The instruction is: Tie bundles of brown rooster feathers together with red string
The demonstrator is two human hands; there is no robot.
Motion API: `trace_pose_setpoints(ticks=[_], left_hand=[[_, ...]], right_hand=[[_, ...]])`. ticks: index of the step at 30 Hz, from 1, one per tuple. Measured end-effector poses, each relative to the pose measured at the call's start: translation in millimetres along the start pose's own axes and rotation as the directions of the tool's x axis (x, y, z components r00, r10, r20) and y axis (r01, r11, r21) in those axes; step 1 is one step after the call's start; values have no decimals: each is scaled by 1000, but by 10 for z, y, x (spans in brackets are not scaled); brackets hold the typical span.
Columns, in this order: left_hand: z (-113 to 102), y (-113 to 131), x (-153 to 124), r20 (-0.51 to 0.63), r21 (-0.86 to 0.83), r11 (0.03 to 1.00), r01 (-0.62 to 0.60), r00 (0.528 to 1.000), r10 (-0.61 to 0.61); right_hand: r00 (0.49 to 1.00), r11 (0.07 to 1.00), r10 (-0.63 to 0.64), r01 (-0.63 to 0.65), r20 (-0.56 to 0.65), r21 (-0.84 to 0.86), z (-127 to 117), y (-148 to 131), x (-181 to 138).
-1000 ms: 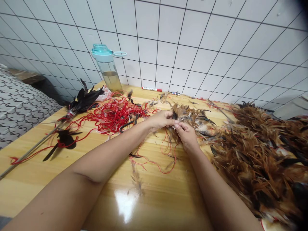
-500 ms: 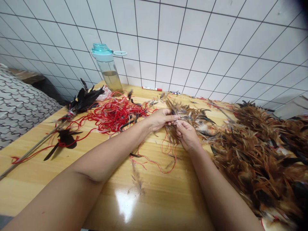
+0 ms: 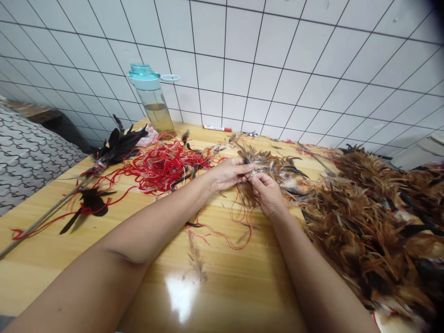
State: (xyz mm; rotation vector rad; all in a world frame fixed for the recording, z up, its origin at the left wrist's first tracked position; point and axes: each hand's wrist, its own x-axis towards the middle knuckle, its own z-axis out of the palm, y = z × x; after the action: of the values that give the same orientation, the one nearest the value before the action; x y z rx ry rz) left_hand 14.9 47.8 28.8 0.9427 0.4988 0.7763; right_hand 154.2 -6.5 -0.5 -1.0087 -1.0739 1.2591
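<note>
Both hands meet near the middle of the wooden table (image 3: 166, 249). My left hand (image 3: 233, 173) pinches brown feathers (image 3: 247, 152) that fan out above its fingertips and below them. Thumb and fingers of my right hand (image 3: 267, 190) are pressed together at the pale quill ends, touching the left fingertips. Exactly what lies between the right fingers is too small to make out in full. A red string (image 3: 231, 243) loops on the table below the hands. Behind the right hand lies a loose heap of brown and dark feathers (image 3: 286, 166).
A tangle of red string (image 3: 163, 164) lies left, by a blue-lidded bottle (image 3: 157, 108). Black feathers (image 3: 120, 145) are bound to a stick (image 3: 45, 217). A red-capped marker (image 3: 217, 128) lies near the tiled wall (image 3: 208, 69). Feather garlands (image 3: 360, 226) pile up at right.
The fingertips have shifted slightly at the quill ends, the right thumb and fingers moving a little left against the left hand. The view has moved slightly; other things lie as before.
</note>
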Motion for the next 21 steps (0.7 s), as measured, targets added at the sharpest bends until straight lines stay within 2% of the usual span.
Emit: trace_pose_setpoints(ticks=[2,6,13,21], left_hand=[[3,-3,2,1,8,1000,-14,1000,14],[-6,-5,18,-74,20,997,-68,995,69],[-24,-98,69,-134,136,979,-153,976,171],[95,-129,33,-172,154,974,-168,966,194]], right_hand=[[1000,1000,-2,2,1,2,2,-4,-2],[1000,999,-10,10,9,-40,3,-15,-8],[1000,997,4,-6,-30,-76,13,-21,-7],[999,998,27,-28,-28,-47,26,2,-14]])
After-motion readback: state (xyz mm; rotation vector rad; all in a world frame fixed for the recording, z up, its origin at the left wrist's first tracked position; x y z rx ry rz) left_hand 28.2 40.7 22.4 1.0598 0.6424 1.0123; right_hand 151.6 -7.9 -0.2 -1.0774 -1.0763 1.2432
